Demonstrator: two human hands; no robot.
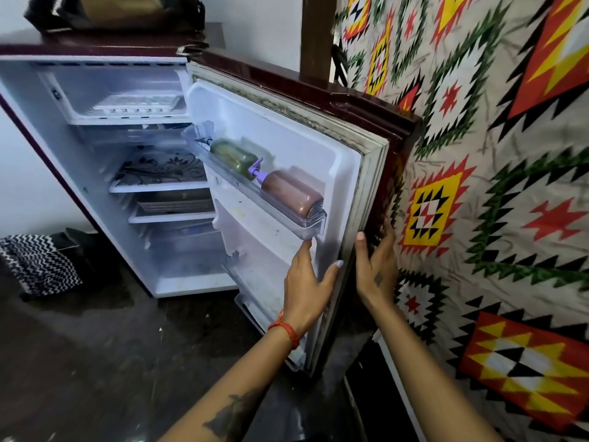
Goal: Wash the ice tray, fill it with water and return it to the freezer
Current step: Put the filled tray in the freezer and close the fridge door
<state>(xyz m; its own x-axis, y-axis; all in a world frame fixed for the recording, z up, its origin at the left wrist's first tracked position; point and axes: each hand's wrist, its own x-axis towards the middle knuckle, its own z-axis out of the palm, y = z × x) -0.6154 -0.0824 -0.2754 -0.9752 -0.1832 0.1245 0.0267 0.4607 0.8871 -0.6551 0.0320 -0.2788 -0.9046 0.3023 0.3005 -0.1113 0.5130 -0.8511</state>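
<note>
Ice tray (137, 105) lying in the freezer compartment (79, 90) at the top of the open fridge, apparently returned; whether it holds water cannot be told. Centre: door (287, 148) swung wide, two bottles (264, 177) in its shelf. Left hand (307, 282), fingers straight, rests on the door's inner face; right hand (376, 269) grips its outer edge. Remaining, likely: closing the door.

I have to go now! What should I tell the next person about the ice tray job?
Left hand: open, flat on the inside of the fridge door.
Right hand: fingers round the door's outer edge.
Ice tray: lying in the freezer compartment at the top; whether it holds water cannot be told.
Done: tray is in the freezer.
Left: probably just shutting the door, which stands wide open.
</note>
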